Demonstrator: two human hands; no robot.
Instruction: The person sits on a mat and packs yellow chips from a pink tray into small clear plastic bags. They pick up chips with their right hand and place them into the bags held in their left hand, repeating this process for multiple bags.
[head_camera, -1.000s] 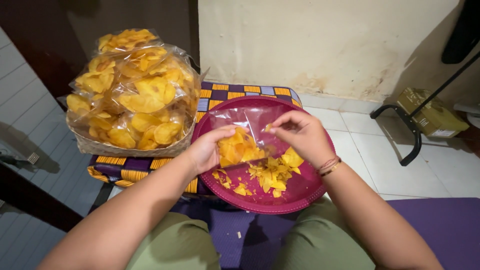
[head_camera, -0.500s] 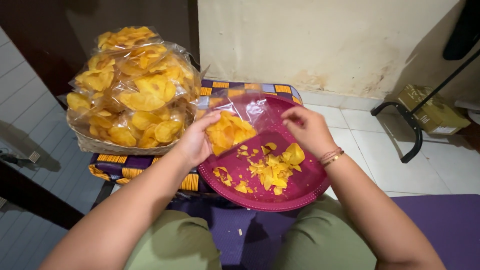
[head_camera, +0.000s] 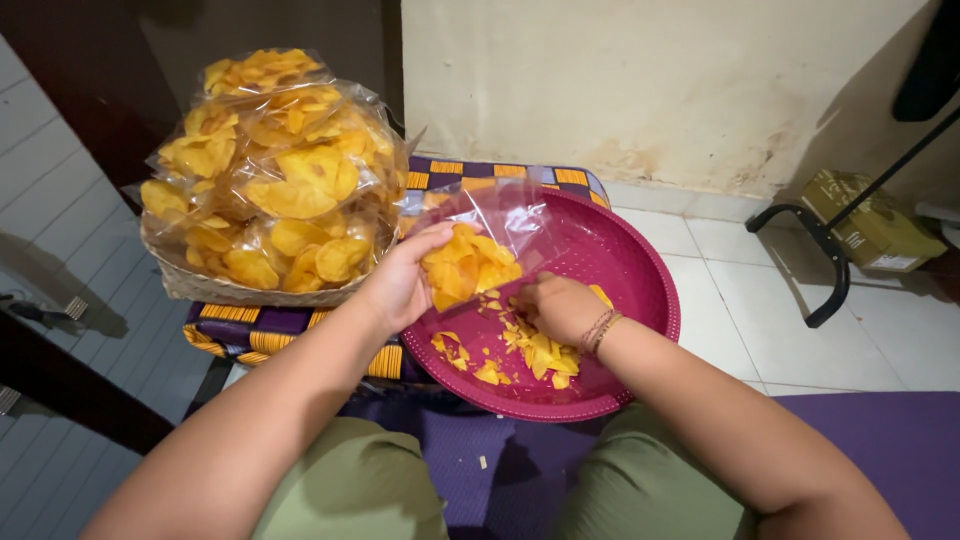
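I see my left hand (head_camera: 400, 285) at the left rim of the magenta tray (head_camera: 640, 270), fingers curled round a small clear bag (head_camera: 480, 245) partly filled with yellow chips; the grip is closed on the bag's lower part, and the bag's open mouth flares up and to the right, toward the tray's far rim. Its long axis runs from my left palm up toward the far right. My right hand (head_camera: 560, 308) lies lower, near the tray's middle, fingers bunched down over the loose chips (head_camera: 535, 350) scattered on the near half of the tray; I cannot tell whether it actually pinches any. The bag's mouth sits just up and to the left of my right hand, so the right hand is the nearer one to the loose chips and the left is the one carrying the bag. The tray rests on a stool with a purple and orange checked cloth (head_camera: 260, 330). At the stool's left edge stands a woven basket (head_camera: 230, 288) heaped with sealed clear bags of chips (head_camera: 280, 170), just beside my left wrist. Far off at the right, by the wall, lies a greenish cardboard box (head_camera: 870, 225) on the tiled floor, behind a black metal stand (head_camera: 830, 260)
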